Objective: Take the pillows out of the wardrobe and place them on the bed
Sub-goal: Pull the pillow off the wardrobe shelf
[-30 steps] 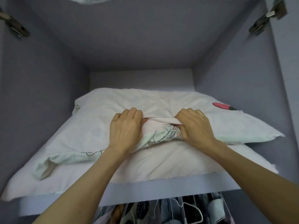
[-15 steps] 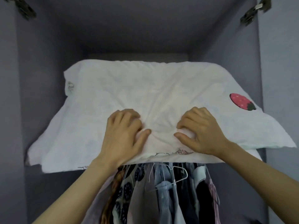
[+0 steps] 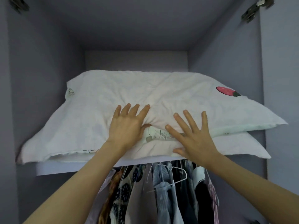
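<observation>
Two white pillows lie stacked on the high shelf (image 3: 77, 168) of the wardrobe (image 3: 48, 78), above a rail of hanging clothes (image 3: 161, 191). The top pillow (image 3: 145, 94) carries a small strawberry print (image 3: 227, 91) near its right corner and sits a little askew over the bottom pillow (image 3: 234, 146), whose front edge pokes out past the shelf lip on the right. Neither one has reached the bed, which is nowhere in sight from here.

The person reaches up with both arms. The left hand (image 3: 127, 125) lies flat on the front of the top pillow, fingers straight and spread, pressing into the soft cloth rather than gripping it. The right hand (image 3: 192, 136) is spread wide too, its fingers over the seam where the two pillows meet and its thumb down against the front of the lower one. Between the hands a bunched fold of patterned cloth (image 3: 157, 135) sticks out.

My guess is that the flat hands are there to steady the soft stack at this height and to feel for a fresh hold. Nothing is grasped at this moment, so the pillows rest on the shelf by their own weight. Pulled from the middle alone, the loose corners will likely droop and could catch the hangers (image 3: 178, 173) just below.
</observation>
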A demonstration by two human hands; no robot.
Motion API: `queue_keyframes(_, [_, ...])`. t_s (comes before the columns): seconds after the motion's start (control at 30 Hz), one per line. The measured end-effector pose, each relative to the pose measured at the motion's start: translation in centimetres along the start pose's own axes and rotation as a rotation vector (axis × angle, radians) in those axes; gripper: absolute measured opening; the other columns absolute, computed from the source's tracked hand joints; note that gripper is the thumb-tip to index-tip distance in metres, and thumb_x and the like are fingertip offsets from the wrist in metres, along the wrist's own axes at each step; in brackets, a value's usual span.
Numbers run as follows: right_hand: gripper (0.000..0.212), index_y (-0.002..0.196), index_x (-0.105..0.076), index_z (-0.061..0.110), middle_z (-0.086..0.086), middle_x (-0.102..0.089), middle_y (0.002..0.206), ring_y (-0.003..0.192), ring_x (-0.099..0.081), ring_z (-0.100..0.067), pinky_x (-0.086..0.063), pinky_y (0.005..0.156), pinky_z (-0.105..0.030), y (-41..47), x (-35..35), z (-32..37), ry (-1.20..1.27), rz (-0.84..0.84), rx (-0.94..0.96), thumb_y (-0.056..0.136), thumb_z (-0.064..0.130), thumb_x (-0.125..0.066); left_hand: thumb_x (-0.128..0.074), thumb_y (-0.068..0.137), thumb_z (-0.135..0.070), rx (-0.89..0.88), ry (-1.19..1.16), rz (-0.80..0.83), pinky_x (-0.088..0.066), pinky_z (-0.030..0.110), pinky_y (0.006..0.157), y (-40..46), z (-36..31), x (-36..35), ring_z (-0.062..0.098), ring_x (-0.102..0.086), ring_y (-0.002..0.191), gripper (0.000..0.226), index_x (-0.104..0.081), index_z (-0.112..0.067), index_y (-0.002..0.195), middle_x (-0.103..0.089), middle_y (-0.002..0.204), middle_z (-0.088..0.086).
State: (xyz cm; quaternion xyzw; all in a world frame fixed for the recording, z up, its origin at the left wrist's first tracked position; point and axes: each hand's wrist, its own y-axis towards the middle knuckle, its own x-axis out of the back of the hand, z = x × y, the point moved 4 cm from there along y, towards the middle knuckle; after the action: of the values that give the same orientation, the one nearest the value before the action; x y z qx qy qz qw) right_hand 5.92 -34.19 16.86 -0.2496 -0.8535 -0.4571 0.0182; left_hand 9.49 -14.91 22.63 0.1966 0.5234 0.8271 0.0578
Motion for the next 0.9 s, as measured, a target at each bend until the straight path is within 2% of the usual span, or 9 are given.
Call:
queue_keyframes(0.1, [0.127,0.144,-0.012,0.028,-0.012,-0.019,0.148,0.135,-0.021,-0.038,-0.017,0.095,-0.077,3.2,-1.1,-1.1,-0.005,-0.004,-0.085,0.042,0.061,-0.08,-0.083,0.047,-0.022,0.064,0.099,0.055,-0.036,0.021,0.044,2.1,0.5,-0.6,0.024,-0.061,0.052,0.035,-0.067,-0.017,0.078,-0.064,0.058,0.002])
queue_keyframes(0.17, [0.131,0.143,-0.009,0.028,-0.012,-0.02,0.147,0.134,-0.022,-0.038,-0.019,0.095,-0.077,5.0,-2.0,-1.6,0.004,0.012,-0.129,0.039,0.06,-0.081,-0.086,0.039,-0.027,0.128,0.096,0.094,-0.017,0.017,0.041,3.2,1.1,-1.0,0.025,-0.054,0.037,0.039,-0.057,-0.016,0.063,-0.055,0.045,0.002])
queue_keyframes(0.33, [0.131,0.143,-0.007,0.03,-0.011,-0.021,0.149,0.136,-0.022,-0.037,-0.023,0.097,-0.074,7.8,-3.8,-2.9,0.153,0.068,-0.172,0.04,0.062,-0.081,-0.084,0.049,-0.016,0.256,0.048,0.08,-0.02,0.02,0.043,5.3,1.5,-2.1,0.031,-0.053,0.034,0.034,-0.055,-0.013,0.067,-0.058,0.045,0.006])
queue_keyframes(0.43, [0.104,0.144,-0.001,0.039,-0.005,-0.022,0.154,0.141,-0.021,-0.029,-0.016,0.11,-0.061,7.7,-1.5,-6.0,0.285,0.025,-0.043,0.061,0.078,-0.05,-0.062,0.072,-0.017,0.309,-0.129,-0.059,-0.028,0.029,0.048,6.3,1.2,-0.8,0.04,-0.06,0.049,0.014,-0.059,-0.008,0.081,-0.065,0.059,0.014])
queue_keyframes(0.53, [0.087,0.144,0.004,0.041,0.003,-0.019,0.155,0.143,-0.014,-0.019,-0.009,0.114,-0.051,7.6,1.6,-10.0,0.418,0.019,-0.148,0.073,0.075,-0.033,-0.04,0.08,-0.012,0.431,-0.24,-0.228,-0.032,0.037,0.056,8.4,1.5,2.0,0.045,-0.06,0.066,0.024,-0.058,-0.008,0.096,-0.066,0.072,0.022])
queue_keyframes(0.63, [0.087,0.146,-0.012,0.031,-0.004,-0.039,0.141,0.13,-0.035,-0.028,-0.026,0.106,-0.051,8.7,3.2,-13.3,0.313,-0.064,-0.38,0.077,0.058,-0.057,-0.042,0.084,-0.005,0.535,-0.28,-0.325,-0.029,0.039,0.059,11.0,2.3,4.2,0.045,-0.058,0.075,0.025,-0.056,-0.009,0.104,-0.065,0.08,0.025])
queue_keyframes(0.73, [0.048,0.123,-0.048,0.021,-0.007,-0.056,0.107,0.1,-0.054,-0.034,-0.038,0.084,-0.044,10.5,5.8,-14.6,0.23,-0.24,-0.484,0.078,0.022,-0.064,-0.039,0.084,-0.011,0.538,-0.31,-0.455,-0.029,0.038,0.058,12.2,2.5,5.9,0.045,-0.058,0.071,0.028,-0.06,-0.008,0.103,-0.065,0.077,0.026])
queue_keyframes(0.8, [0.04,0.099,-0.056,0.015,-0.007,-0.058,0.087,0.082,-0.056,-0.032,-0.038,0.073,-0.039,11.1,7.4,-15.0,0.149,-0.416,-0.508,0.063,0.0,-0.063,-0.032,0.079,-0.02,0.514,-0.347,-0.566,-0.031,0.037,0.055,12.5,2.3,7.3,0.045,-0.058,0.062,0.037,-0.062,-0.008,0.096,-0.065,0.069,0.025])
queue_keyframes(0.9, [0.039,0.09,-0.054,0.012,-0.01,-0.058,0.081,0.08,-0.042,-0.026,-0.026,0.071,-0.035,10.9,9.9,-15.7,0.146,-0.626,-0.515,0.053,-0.001,-0.054,-0.032,0.077,-0.019,0.438,-0.383,-0.694,-0.034,0.033,0.049,13.0,2.0,9.8,0.038,-0.054,0.048,0.035,-0.064,-0.01,0.089,-0.062,0.057,0.015])
